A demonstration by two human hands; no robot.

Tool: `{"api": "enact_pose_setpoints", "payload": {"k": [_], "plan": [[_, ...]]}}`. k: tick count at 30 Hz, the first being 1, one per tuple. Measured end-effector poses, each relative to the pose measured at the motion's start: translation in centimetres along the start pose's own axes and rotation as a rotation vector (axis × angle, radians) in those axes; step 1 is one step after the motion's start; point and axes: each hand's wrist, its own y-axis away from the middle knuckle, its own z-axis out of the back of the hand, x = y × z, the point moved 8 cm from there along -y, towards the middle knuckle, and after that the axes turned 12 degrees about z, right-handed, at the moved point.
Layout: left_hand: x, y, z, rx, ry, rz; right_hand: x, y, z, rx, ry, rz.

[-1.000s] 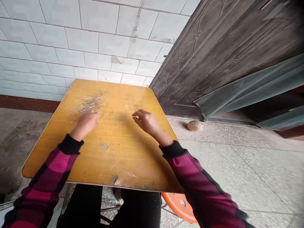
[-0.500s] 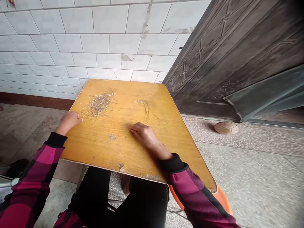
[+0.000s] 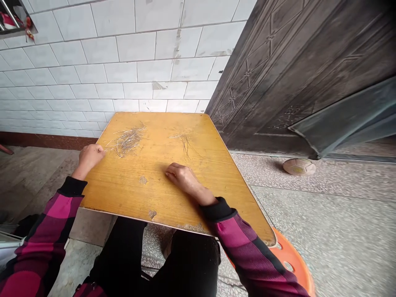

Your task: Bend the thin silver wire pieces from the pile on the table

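A larger cluster of thin silver metal wires [image 3: 128, 140] and a smaller cluster of the same wires [image 3: 185, 144], two clusters in all, lie well apart on the far half of the yellow wooden surface [image 3: 148, 198]. Individual strands are too fine to count. The left hand [image 3: 90, 159] sits at the surface's left edge, its grip curled, just beside the larger cluster; whether it holds a strand cannot be determined. The right hand [image 3: 184, 178] rests palm-down, its grip loosely relaxed, holding nothing visible.

Over to the right of the grip, a scuffed ball [image 3: 299, 167] sits by a dark metal door [image 3: 278, 74]! White tiled wall [image 3: 93, 70] dead ahead, orange stool [image 3: 291, 260] just below.
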Motion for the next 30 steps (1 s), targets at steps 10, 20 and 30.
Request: {"api": "enact_pose_setpoints", "payload": {"k": [10, 20, 30], "plan": [[-3.4, 2.7, -4.2, 0.581, 0.582, 0.014, -0.1, 0.0, 0.1, 0.011, 0.001, -0.025], [-11.6, 6.1, -7.7, 0.788, 1.005, -0.020, -1.6, -0.4, -0.7, -0.248, -0.746, -0.151], [-13.4, 6.7, -11.4, 0.926, 1.103, -0.034, -1.3, -1.4, -0.9, -0.400, -1.228, -0.225]]}}
